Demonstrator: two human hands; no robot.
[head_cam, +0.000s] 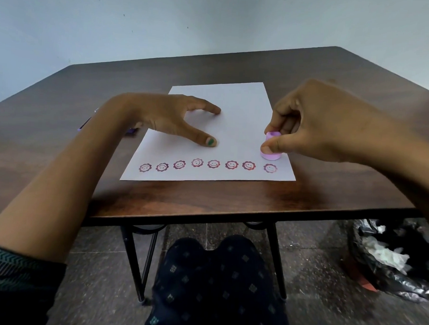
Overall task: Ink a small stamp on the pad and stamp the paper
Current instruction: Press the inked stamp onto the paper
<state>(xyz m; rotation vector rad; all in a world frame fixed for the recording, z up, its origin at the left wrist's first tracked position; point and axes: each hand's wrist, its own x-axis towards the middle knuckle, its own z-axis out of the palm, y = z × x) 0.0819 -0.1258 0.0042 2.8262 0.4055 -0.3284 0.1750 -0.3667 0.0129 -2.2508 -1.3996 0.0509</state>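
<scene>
A white sheet of paper (238, 107) lies on the dark wooden table (207, 199). A row of several red smiling-flower prints (213, 164) runs along its near edge. My right hand (321, 122) is shut on a small pink round stamp (271, 153), which stands upright with its base on the paper near the right edge, just above the rightmost print. My left hand (171, 116) rests on the left part of the sheet with fingers spread, thumb and fingertips pressing on it. A purple object (131, 131), partly hidden behind my left wrist, lies on the table left of the paper.
The table's near edge (230, 216) runs across the middle of the view, with black metal legs below. My knees in dark patterned cloth (218, 280) are under it. A black plastic bag with scraps (391, 258) sits on the floor at the right.
</scene>
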